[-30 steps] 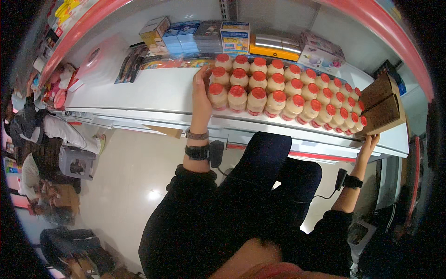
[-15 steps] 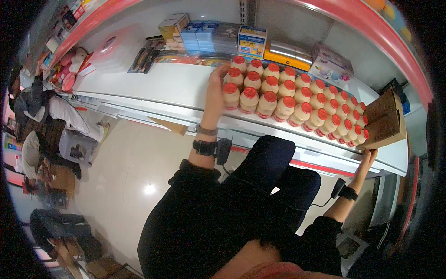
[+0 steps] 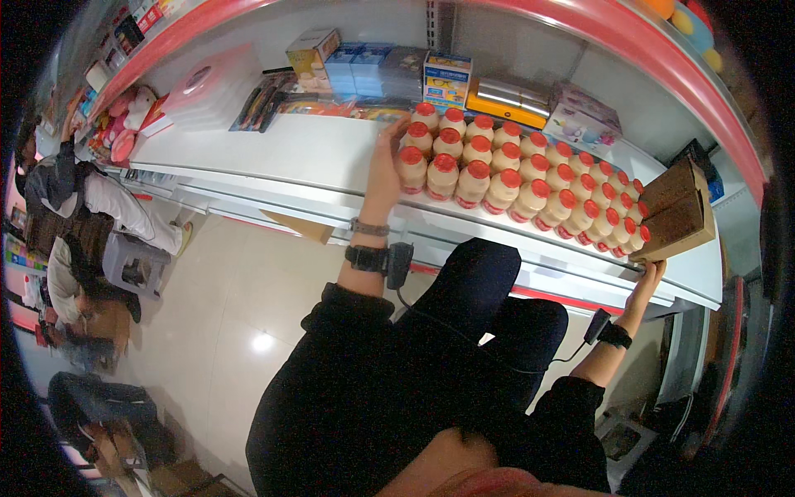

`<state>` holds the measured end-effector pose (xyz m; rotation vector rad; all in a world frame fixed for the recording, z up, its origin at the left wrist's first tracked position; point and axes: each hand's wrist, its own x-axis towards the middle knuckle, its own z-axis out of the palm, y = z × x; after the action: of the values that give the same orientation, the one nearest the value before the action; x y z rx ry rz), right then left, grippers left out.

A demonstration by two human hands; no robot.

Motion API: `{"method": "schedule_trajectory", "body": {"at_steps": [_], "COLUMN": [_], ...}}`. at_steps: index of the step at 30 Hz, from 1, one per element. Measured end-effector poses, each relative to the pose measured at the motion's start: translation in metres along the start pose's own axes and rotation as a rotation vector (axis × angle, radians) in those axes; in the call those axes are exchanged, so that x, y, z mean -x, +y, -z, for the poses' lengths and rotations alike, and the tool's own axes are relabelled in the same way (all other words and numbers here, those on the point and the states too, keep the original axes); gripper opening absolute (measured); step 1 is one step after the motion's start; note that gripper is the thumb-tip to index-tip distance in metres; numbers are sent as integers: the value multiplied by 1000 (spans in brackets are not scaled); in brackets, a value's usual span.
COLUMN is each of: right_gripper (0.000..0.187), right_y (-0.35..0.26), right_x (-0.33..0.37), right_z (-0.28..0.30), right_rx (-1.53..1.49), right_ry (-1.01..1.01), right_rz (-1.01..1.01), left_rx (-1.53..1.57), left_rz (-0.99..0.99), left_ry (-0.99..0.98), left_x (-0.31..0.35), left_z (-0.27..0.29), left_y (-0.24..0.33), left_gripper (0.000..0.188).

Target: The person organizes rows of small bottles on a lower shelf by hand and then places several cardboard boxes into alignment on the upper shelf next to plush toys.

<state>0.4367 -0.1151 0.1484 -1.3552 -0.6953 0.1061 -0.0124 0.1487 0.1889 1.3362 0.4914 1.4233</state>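
Red-capped drink bottles (image 3: pixel 537 162) are standing upright in a tight block, three rows deep, on the right half of the white shelf (image 3: pixel 273 153), with the nearest row running beside its front edge. The left hand (image 3: pixel 383 176) is lying along the left end of the block, fingers extended and close together, palm turned toward the end bottles rather than gripping one. A brown cardboard box (image 3: pixel 681 211) is standing just past the block's other end, close to the shelf's front right corner. The right hand (image 3: pixel 649 278) is reaching up over the front edge to the box's lower near corner; its fingertips are partly hidden, so whether they are pinching the box or only touching it, I cannot tell. Near the back edge, behind the bottles, a blue-and-yellow box (image 3: pixel 447 81), a yellow package (image 3: pixel 505 103) and a pale carton (image 3: pixel 584 116) are sitting side by side
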Motion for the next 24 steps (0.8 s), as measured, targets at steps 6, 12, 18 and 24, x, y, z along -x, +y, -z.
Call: {"method": "schedule_trajectory", "body": {"at_steps": [6, 12, 18, 24], "right_gripper": [41, 45, 46, 46], "right_y": [6, 4, 1, -20], "right_x": [-4, -7, -5, 6], "right_z": [7, 8, 9, -6], "right_rx": [-53, -142, -160, -119], "right_ry": [-44, -72, -73, -35], "right_rz": [3, -14, -14, -48], "left_rx": [47, -67, -2, 69], "left_rz": [64, 11, 51, 62], "left_ry": [-27, -14, -6, 47], "left_x": [0, -2, -1, -1], "left_z": [1, 11, 8, 7], "left_y": [-2, -15, -13, -17], "left_gripper": [53, 55, 55, 58]}}
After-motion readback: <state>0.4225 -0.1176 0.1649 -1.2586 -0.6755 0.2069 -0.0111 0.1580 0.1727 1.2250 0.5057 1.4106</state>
